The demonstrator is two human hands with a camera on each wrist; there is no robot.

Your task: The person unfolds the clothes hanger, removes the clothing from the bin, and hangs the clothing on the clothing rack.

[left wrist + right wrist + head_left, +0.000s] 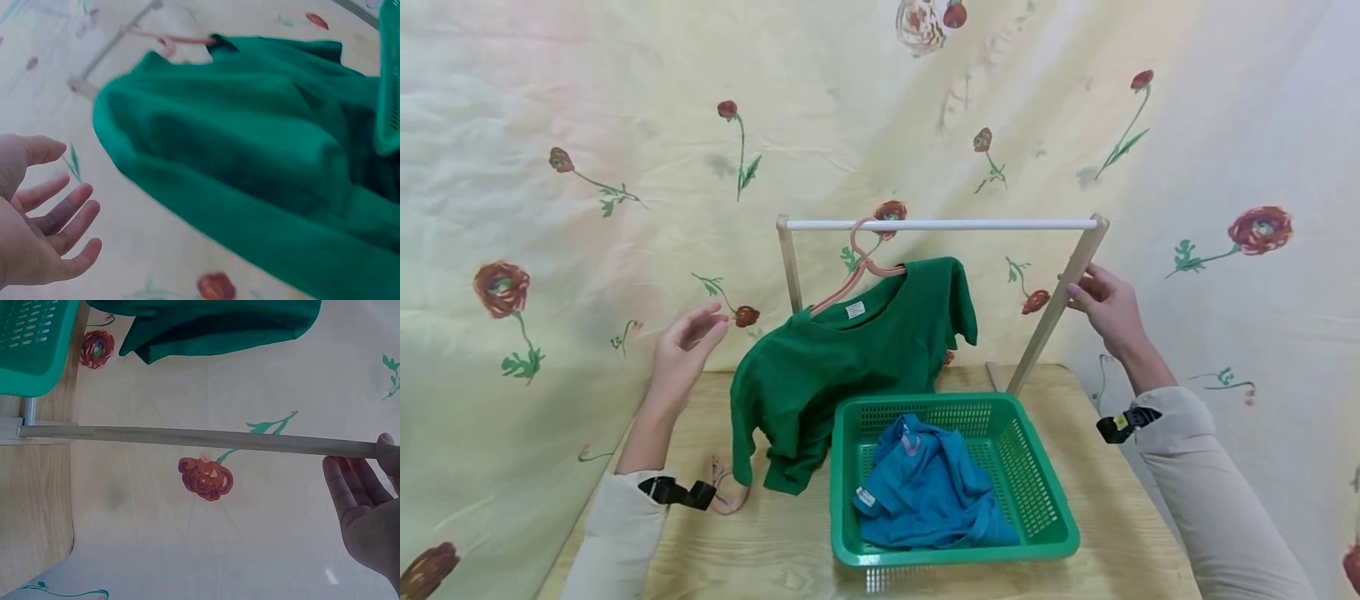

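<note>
A green T-shirt (857,342) hangs from a pink hanger (867,265), whose hook is over the white bar (985,224) of a small clothes rack. To the left of the shirt, my left hand (688,346) is in the air with relaxed, spread fingers and holds nothing. The left wrist view shows that hand (47,215) apart from the green sleeve (134,119). My right hand (1108,312) pinches the rack's right wooden post (1048,325) near its top. In the right wrist view, the thumb (387,453) and fingers lie on opposite sides of the post.
A green plastic basket (1048,500) stands on the wooden table (775,550), holding a crumpled blue garment (932,492). Another pink hanger (730,500) lies at the table's left, partly hidden by the wrist camera. Behind hangs a floral cloth (820,108).
</note>
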